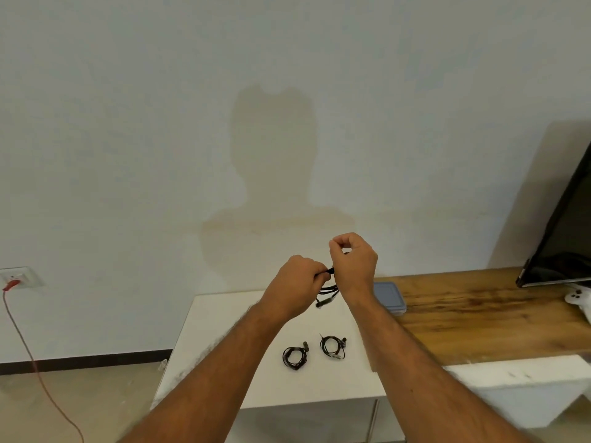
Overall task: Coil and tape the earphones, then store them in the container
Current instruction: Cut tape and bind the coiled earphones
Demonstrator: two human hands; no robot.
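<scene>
While both hands are raised above the white table [224, 340], they work a black set of earphones [327, 290] between them. The left hand [295, 282] has its fingers curled round a bundled part of the cable, and the right hand [353, 262] is closed beside it, thumb and forefinger pinched together at the top; what they pinch is too small to tell (possibly a bit of cable or tape). Loops of the cable hang below the two hands, with one end dangling just above the tabletop.

On the table nearer the person lie two coiled sets: the left coiled earphones [295, 357] and the right coiled earphones [333, 346], close to each other but apart.

A blue-grey lidded container [390, 298] sits on the wooden countertop [479, 314], just right of the right wrist, where the countertop meets the table. Farther right stand a dark monitor [566, 231] and a white game controller [579, 298]. At far left, a red cable [35, 366] runs down from a wall socket [19, 278].
</scene>
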